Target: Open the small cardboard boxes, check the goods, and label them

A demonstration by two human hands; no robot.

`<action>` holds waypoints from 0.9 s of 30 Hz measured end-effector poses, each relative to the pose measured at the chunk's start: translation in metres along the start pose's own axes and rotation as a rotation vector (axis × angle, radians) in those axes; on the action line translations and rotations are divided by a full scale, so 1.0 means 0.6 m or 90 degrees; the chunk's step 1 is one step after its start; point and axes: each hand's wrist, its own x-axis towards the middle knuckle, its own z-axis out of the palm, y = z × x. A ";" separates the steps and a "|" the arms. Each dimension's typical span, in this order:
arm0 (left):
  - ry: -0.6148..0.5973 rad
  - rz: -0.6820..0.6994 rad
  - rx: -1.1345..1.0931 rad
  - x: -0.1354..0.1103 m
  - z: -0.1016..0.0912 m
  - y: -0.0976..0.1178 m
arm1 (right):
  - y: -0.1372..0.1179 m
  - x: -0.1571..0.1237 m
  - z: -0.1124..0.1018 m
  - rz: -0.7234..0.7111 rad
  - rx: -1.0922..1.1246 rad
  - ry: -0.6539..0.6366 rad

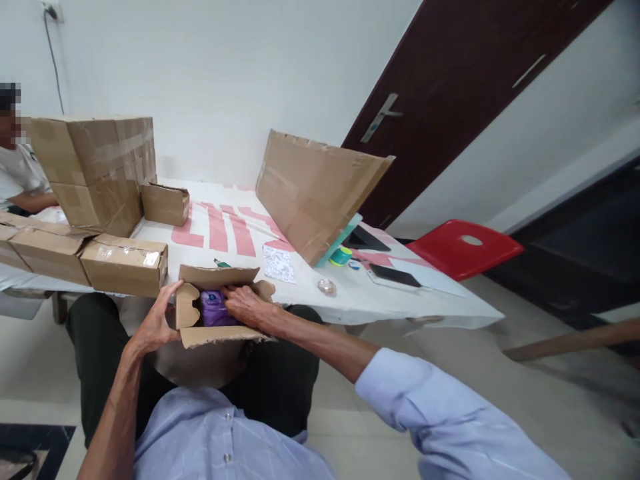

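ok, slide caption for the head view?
Left hand holds an open cardboard box while the right hand is inside, at a purple package.

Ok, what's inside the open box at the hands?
A purple package is inside the open box, with the right hand over its right part. That hand hides much of the right-hand interior; anything beneath the package is covered.

Taped cartons (95, 177) along a table (295, 297) suggest a packing room.
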 end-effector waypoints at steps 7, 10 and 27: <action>0.000 -0.020 -0.084 0.028 -0.001 -0.016 | 0.037 0.026 -0.009 0.035 0.053 0.045; -0.006 -0.020 -0.094 0.060 -0.004 -0.029 | 0.067 0.042 -0.055 0.047 0.053 0.089; 0.144 0.124 0.011 0.096 -0.052 0.091 | 0.077 0.073 -0.261 0.047 0.413 0.404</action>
